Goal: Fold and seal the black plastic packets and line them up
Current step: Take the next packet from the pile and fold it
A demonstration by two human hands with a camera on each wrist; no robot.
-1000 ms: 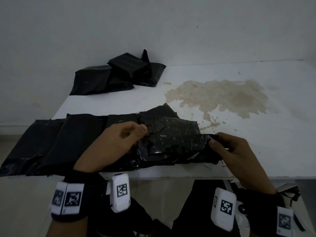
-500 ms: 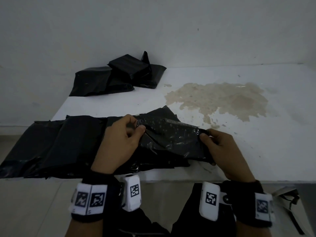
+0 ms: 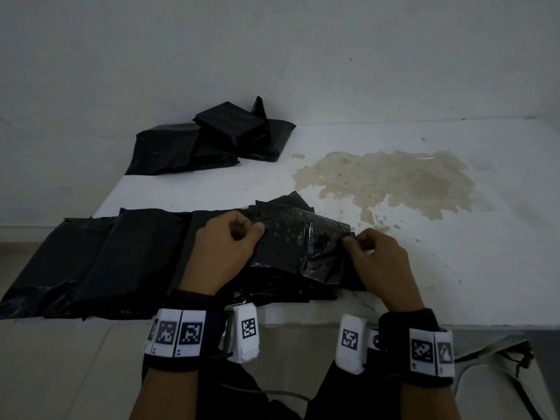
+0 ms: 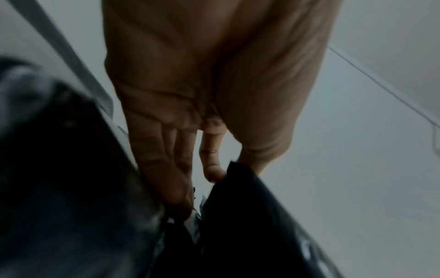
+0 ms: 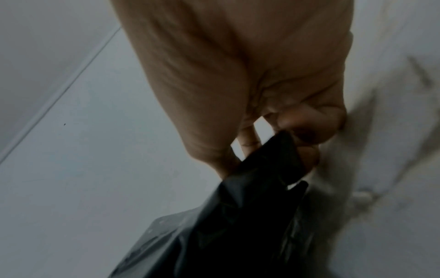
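Pinching the speckled black packet at both ends, your left hand clasps its left edge and your right hand its right corner, fingers curled on the plastic. It sits at the near edge of the white counter, atop other black packets. Flat packets overlap to your left, overhanging the counter's edge. A heap of packets lies by the pale wall. A tan stain spreads to the right, with bare counter beyond. Your wrist bands show coded squares, no readable words.

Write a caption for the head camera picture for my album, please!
Two hands, left hand and right hand, pinch a shiny black packet on a stained white table.
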